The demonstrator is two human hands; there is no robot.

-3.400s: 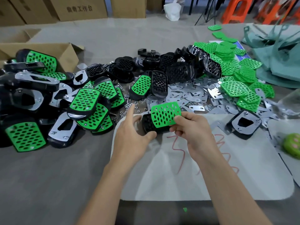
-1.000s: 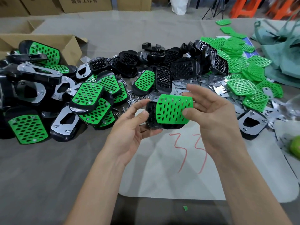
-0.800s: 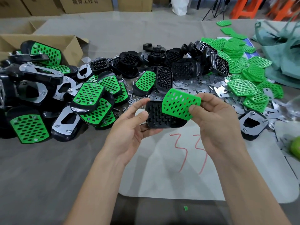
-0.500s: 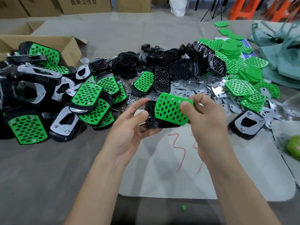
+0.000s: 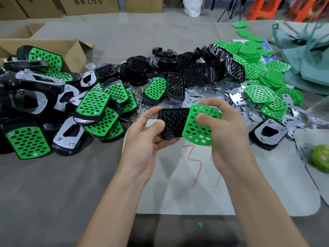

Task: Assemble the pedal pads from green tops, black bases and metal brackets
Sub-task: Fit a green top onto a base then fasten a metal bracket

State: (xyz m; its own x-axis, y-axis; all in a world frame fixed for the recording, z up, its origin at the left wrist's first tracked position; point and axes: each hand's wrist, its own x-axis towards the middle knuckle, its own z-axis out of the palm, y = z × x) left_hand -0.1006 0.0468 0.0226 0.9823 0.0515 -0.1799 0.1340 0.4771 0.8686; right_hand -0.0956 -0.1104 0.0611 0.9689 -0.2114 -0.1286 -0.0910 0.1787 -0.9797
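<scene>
Her left hand (image 5: 151, 134) cradles the black base (image 5: 173, 123) steady while her right hand (image 5: 222, 125) pinches the green top (image 5: 197, 129) beside it, angled for fitting.

I work at a table (image 5: 44, 193) spread with grey cloth, and a pale mat (image 5: 267, 184) with red scrawl (image 5: 194, 157) lies on it near me. An open cardboard box (image 5: 74, 50) sits at its far left. Beyond the far edge stand more cardboard boxes (image 5: 89, 5), a white bag (image 5: 193, 8), thin black tripod legs (image 5: 229, 9) and orange stools (image 5: 263, 8). A teal cloth bag (image 5: 306, 56) slumps at the right. The light is soft and even.
</scene>
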